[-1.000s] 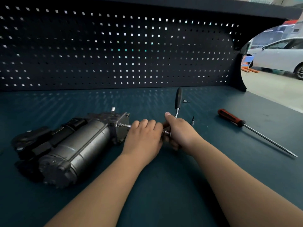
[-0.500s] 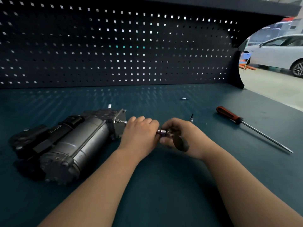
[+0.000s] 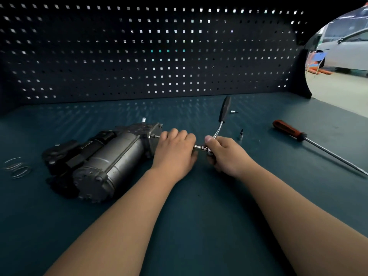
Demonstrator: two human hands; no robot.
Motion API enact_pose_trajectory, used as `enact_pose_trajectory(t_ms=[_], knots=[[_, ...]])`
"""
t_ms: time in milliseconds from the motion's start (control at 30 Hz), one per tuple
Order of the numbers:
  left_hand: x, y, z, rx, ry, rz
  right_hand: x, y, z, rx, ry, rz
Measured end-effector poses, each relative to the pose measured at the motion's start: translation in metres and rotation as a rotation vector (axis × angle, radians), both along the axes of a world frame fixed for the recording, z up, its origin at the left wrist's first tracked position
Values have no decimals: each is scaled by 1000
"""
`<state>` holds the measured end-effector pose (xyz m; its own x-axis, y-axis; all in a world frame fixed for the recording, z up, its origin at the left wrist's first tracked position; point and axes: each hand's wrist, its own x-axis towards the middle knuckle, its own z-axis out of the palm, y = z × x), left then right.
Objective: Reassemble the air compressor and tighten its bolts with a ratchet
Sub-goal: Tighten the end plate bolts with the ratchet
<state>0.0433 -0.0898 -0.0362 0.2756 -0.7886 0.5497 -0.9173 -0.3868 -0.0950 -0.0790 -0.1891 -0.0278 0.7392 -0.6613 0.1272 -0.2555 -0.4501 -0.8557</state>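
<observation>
Left hand [image 3: 175, 154] and right hand [image 3: 225, 154] are curling fingers round the black-handled chrome ratchet [image 3: 224, 109], seemingly tightening late bolts on the adjacent, assembled grey cylindrical compressor [image 3: 111, 158].

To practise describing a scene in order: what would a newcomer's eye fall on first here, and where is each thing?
Two bare forearms meet at the middle of the bench, where the left hand grips the extension bar and the right hand grips the ratchet, its black handle pointing up and away. Just left of them the grey air compressor lies on its side; a red-handled screwdriver lies at the right.
</observation>
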Motion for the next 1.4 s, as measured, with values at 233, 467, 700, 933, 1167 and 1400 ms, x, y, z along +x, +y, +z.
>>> enact_pose_trajectory(t_ms=[233, 467, 700, 933, 1167, 1400], knots=[[3, -10, 6, 122, -7, 95, -14, 4, 4, -342, 0, 235], [3, -15, 4, 7, 51, 109, -18, 1, 7, -194, -126, 128], [3, -13, 6, -107, 98, 48, -6, 0, 10, 99, -256, 25], [1, -2, -1, -58, 141, -93, 5, 8, 7, 290, -92, -83], [0, -11, 6, -19, 136, -2, -3, 5, 9, 68, -145, -15], [-2, -17, 12, -52, 154, 41, -11, -5, 5, -199, -246, 141]])
